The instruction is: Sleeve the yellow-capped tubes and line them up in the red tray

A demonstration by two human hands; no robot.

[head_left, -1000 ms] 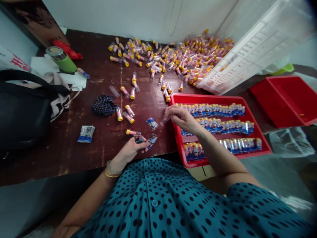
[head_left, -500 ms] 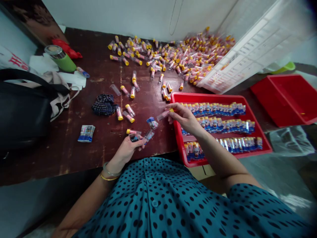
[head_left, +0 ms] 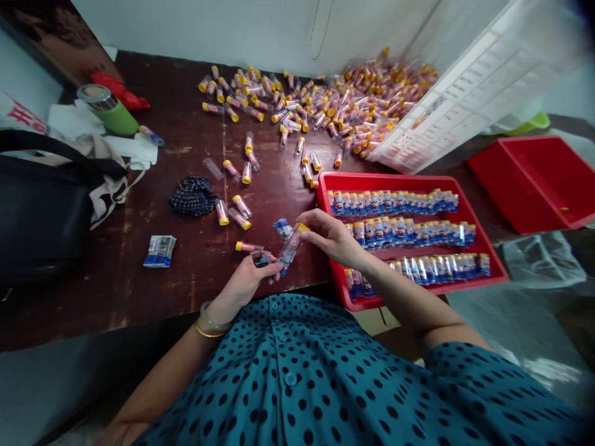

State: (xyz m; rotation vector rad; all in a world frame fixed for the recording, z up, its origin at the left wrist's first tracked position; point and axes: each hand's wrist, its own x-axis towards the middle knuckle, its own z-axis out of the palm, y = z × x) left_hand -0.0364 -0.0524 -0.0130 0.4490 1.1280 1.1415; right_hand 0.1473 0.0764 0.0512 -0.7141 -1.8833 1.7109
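Note:
My left hand (head_left: 253, 272), closed, grips small printed plastic packets (head_left: 264, 259) near the table's front edge. Between thumb and fingers, my right hand (head_left: 332, 235) pinches a clear tube with a yellow cap (head_left: 292, 243). The tube's clear end meets a packet at my left fingertips; whether it is inside the packet I cannot tell. Another blue packet (head_left: 281, 228) lies just beyond them. A capped tube (head_left: 246, 246) rests beside my left hand, partly behind the packets. Several more loose tubes (head_left: 239, 219) lie farther off.
Rows of packed tubes fill a red tray (head_left: 328, 181) at right. A heap of tubes (head_left: 344, 105) lies at the back by a white crate (head_left: 441, 105). To the left are a dark checked cloth (head_left: 193, 196), a packet stack (head_left: 159, 251), a green bottle (head_left: 114, 114) and a black bag (head_left: 41, 210).
My right hand has brought the tube left and toward me, up to the packet at my left hand. The tube now slants with its capped end up and right. My left hand has barely moved.

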